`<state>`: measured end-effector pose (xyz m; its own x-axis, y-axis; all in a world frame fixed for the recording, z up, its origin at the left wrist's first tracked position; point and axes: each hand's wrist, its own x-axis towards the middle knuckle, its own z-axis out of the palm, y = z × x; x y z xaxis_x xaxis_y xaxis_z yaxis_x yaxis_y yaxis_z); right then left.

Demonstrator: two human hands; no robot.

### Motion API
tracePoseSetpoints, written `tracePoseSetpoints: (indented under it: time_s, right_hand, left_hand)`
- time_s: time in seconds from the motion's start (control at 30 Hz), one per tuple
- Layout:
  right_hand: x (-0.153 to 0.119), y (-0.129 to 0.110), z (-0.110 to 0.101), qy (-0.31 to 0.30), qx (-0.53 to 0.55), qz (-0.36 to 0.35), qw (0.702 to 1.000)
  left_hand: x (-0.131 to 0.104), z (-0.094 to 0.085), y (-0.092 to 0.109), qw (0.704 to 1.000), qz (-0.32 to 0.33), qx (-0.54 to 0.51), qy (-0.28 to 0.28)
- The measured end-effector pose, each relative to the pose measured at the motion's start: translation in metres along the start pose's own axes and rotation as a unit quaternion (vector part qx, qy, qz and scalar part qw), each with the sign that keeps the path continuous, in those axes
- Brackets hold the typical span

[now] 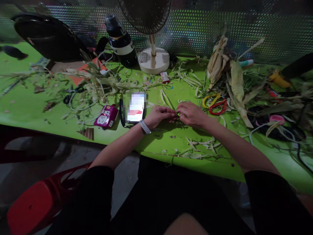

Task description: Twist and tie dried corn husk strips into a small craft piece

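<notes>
Two bare forearms reach forward from the lower corners and angle inward: the left forearm (119, 143) from the left, the right forearm (227, 137) from the right. The left hand (161, 115) and right hand (192, 113) meet near the centre, fingers (170, 115) bent and fingertips close together; the gap between them is too small to read.
</notes>
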<state>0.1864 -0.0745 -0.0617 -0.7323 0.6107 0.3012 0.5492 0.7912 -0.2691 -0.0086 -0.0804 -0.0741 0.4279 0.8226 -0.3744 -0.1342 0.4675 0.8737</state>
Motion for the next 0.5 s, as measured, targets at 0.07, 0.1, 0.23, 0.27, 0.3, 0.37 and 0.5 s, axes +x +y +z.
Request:
tracePoseSetpoints:
  time_s: [0.07, 0.1, 0.23, 0.27, 0.3, 0.37, 0.5]
  right_hand:
    - [0.000, -0.001, 0.000, -0.006, -0.003, -0.004, 1.000]
    - [0.000, -0.001, 0.000, -0.008, -0.003, -0.006, 1.000]
    - [-0.001, 0.002, -0.002, 0.002, -0.002, 0.000, 1.000]
    - [-0.002, 0.004, -0.002, 0.007, 0.000, 0.004, 1.000]
    - [-0.003, 0.005, -0.003, 0.012, 0.002, 0.009, 1.000]
    - [-0.004, 0.008, -0.002, 0.017, 0.010, 0.015, 1.000]
    - [-0.004, 0.010, 0.000, 0.016, 0.012, 0.031, 0.999]
  left_hand:
    - [0.000, 0.001, -0.002, 1.000, 0.016, 0.015, 0.003]
    - [0.000, 0.001, -0.002, 0.999, 0.024, 0.025, 0.004]
    - [0.001, -0.004, -0.004, 0.993, 0.070, 0.091, 0.028]
    - [0.001, -0.006, -0.003, 0.990, 0.084, 0.108, 0.038]
    - [0.001, -0.008, -0.002, 0.987, 0.095, 0.122, 0.047]
    - [-0.001, -0.011, 0.000, 0.982, 0.108, 0.140, 0.057]
    - [-0.005, -0.018, 0.006, 0.969, 0.132, 0.201, 0.066]
